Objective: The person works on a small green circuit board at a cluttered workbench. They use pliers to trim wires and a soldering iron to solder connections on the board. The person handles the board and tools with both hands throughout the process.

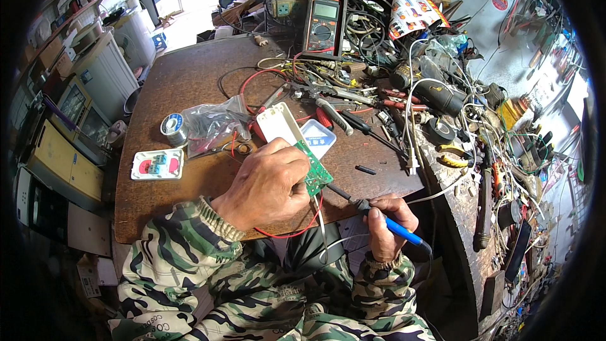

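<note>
A green circuit board point(316, 175) is gripped at its left edge by my left hand point(270, 180), whose fingers are closed and partly hide it. My right hand point(389, 222) is wrapped round the blue handle of a soldering iron point(404, 232). The iron's tip points left and meets or nearly meets the board's lower right edge; exact contact is too small to tell. Red and white wires hang below the board. Just beyond it lie an open cream plastic casing point(281, 122) and a shallow white-and-blue plastic box point(318, 138).
Left of my hand are a solder spool point(173, 127), a clear plastic bag point(214, 127) and a white case with coloured parts point(157, 165). A multimeter point(324, 24) stands at the back. Tools, cables and black tape point(441, 131) crowd the right side of the brown table point(189, 69).
</note>
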The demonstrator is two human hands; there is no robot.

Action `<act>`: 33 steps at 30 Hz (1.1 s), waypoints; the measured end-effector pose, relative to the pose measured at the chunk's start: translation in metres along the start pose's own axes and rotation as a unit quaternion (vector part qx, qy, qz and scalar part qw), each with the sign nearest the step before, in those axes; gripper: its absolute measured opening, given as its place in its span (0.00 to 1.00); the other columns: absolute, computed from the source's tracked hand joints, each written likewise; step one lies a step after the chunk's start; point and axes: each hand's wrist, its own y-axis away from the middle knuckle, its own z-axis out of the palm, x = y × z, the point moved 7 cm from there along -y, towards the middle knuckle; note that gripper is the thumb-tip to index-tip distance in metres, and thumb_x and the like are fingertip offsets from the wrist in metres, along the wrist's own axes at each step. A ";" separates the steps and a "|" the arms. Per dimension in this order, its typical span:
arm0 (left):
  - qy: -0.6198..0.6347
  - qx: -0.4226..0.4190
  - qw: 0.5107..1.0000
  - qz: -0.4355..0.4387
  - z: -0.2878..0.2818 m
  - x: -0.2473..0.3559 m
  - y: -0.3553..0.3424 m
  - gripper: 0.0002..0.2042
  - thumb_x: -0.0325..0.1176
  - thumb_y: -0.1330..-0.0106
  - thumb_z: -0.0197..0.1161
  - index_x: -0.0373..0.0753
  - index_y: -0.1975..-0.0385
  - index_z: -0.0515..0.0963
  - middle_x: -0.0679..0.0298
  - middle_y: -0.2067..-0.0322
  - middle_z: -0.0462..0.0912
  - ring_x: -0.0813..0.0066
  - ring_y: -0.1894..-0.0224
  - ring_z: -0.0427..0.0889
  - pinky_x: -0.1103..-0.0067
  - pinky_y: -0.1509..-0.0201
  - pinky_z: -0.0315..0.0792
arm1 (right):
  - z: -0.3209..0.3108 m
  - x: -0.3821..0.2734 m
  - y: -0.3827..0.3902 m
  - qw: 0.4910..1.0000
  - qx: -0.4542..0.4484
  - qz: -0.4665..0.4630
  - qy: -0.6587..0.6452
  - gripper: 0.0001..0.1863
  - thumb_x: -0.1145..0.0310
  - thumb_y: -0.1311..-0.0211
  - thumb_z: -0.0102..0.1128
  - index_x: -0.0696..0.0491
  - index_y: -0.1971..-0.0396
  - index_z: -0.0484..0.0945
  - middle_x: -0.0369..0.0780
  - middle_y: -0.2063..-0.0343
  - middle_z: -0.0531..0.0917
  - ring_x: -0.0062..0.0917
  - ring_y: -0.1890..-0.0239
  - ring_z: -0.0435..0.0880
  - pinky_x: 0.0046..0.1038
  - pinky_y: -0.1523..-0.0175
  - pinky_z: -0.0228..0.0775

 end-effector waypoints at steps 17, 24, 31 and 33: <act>0.000 -0.007 1.000 -0.003 -0.001 -0.001 0.000 0.07 0.22 0.52 0.67 0.32 0.71 0.81 0.58 0.66 0.85 0.58 0.59 0.83 0.68 0.54 0.79 | 0.002 -0.003 -0.001 1.000 0.002 0.010 0.007 0.07 0.75 0.45 0.67 0.62 0.68 0.82 0.41 0.73 0.84 0.18 0.73 0.78 0.22 0.65 0.71; -0.002 -0.010 1.000 -0.002 0.000 -0.001 0.000 0.07 0.22 0.52 0.67 0.32 0.72 0.81 0.58 0.67 0.85 0.58 0.59 0.83 0.68 0.55 0.79 | 0.002 -0.003 -0.001 1.000 -0.001 0.015 0.005 0.07 0.76 0.44 0.66 0.62 0.68 0.81 0.41 0.73 0.83 0.18 0.73 0.78 0.22 0.65 0.70; -0.007 -0.014 1.000 -0.007 -0.001 0.000 -0.001 0.07 0.22 0.52 0.67 0.32 0.72 0.80 0.58 0.67 0.85 0.58 0.59 0.83 0.68 0.55 0.79 | 0.002 -0.002 -0.001 1.000 -0.002 0.009 0.005 0.07 0.76 0.44 0.66 0.63 0.68 0.81 0.41 0.73 0.83 0.18 0.73 0.78 0.22 0.65 0.70; -0.007 -0.014 1.000 -0.008 0.000 0.000 -0.001 0.07 0.22 0.52 0.67 0.32 0.73 0.80 0.58 0.67 0.85 0.58 0.59 0.83 0.68 0.55 0.79 | 0.002 -0.003 -0.002 1.000 -0.005 0.010 0.008 0.07 0.75 0.44 0.66 0.63 0.68 0.81 0.41 0.73 0.83 0.18 0.73 0.78 0.22 0.65 0.70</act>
